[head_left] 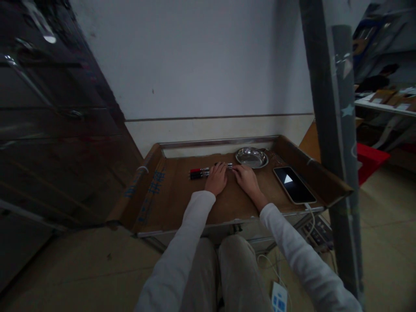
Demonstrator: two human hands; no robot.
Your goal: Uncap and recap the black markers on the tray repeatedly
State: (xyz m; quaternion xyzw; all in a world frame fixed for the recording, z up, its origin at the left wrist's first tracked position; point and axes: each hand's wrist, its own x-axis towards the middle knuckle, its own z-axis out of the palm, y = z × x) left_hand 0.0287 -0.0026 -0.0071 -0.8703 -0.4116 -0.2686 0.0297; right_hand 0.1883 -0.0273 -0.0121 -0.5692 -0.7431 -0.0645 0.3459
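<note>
Marker pens lie side by side on the cardboard-lined table [182, 199], one with a red cap [195, 170] and another with a black cap [196, 175]. My left hand [217, 178] is curled over their middle, fingers together, hiding much of the barrels. Beyond its fingertips a dark and silver marker end [229, 165] sticks out to the right. My right hand [246, 178] has its thumb and fingers pinched at that end. How many pens lie under the left hand is hidden.
A round steel dish [251, 157] sits at the back, just beyond my right hand. A phone [294, 185] with a white cable lies at the right. Raised cardboard sides edge the table. A grey post [344, 130] stands at the right; farther back, a person [378, 80] sits.
</note>
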